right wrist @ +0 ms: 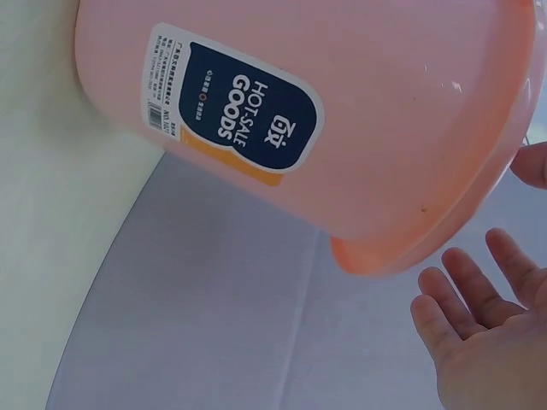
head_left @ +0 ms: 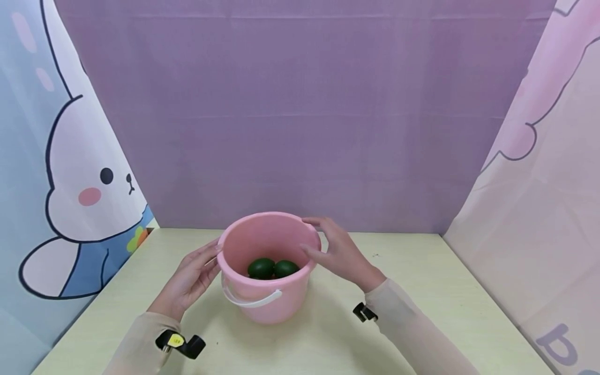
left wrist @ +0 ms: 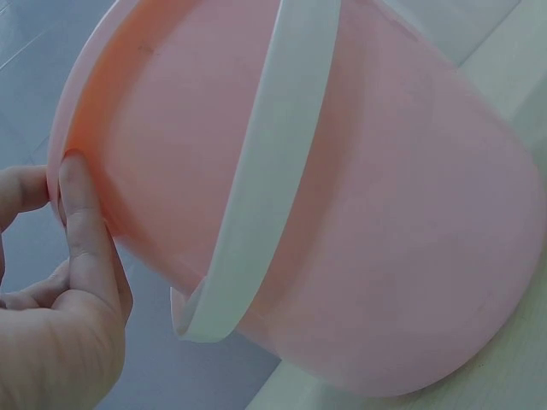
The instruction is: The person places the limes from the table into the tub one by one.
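Note:
A pink plastic bucket (head_left: 276, 302) stands on the table with its white handle (head_left: 253, 301) hanging down the near side. Two dark green, smooth, oval fruit-like things (head_left: 261, 268) lie in it, their lower parts hidden by the near wall. At the bucket's left edge, my left hand (head_left: 189, 281) pinches the rim, one finger lying along the outside just below it. My right hand (head_left: 342, 255) is at the right side, its thumb reaching over the rim. In the right wrist view, the other fingers (right wrist: 466, 290) spread apart from the bucket wall.
A light wood-toned tabletop (head_left: 398, 312) carries the bucket. Behind it rises a purple cloth backdrop (head_left: 300, 114). Printed cloths flank the table, a rabbit cartoon (head_left: 94, 172) on the left and a pink and cream one (head_left: 539, 208) on the right.

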Tool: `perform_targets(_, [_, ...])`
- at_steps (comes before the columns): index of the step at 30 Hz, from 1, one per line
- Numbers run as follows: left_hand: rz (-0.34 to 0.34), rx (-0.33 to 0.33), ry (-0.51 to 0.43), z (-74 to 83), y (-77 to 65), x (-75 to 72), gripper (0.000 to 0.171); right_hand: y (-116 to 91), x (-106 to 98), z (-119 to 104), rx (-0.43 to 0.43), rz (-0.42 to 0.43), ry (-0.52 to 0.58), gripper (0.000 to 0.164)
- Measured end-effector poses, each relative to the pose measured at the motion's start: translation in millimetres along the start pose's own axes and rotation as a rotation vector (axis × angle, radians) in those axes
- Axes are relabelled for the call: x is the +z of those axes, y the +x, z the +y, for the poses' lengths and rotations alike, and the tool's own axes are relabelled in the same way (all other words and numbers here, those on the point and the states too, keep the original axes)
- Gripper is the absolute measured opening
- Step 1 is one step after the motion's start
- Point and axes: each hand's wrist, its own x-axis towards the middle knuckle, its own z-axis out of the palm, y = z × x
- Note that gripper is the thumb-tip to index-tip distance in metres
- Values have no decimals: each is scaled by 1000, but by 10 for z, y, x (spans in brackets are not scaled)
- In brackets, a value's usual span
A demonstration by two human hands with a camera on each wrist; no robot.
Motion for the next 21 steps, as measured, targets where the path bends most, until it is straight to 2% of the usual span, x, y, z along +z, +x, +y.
perform_targets(6, [-5, 8, -17, -6, 7, -14, 52, -54, -28, 22, -32, 17, 2, 52])
perform_targets(10, [-8, 12, -24, -11, 11, -8, 50, -101, -53, 39, 8, 16, 10, 51])
perform_targets(21, [-1, 2, -13, -7, 12, -8, 58, -207, -106, 83, 79, 32, -28, 51])
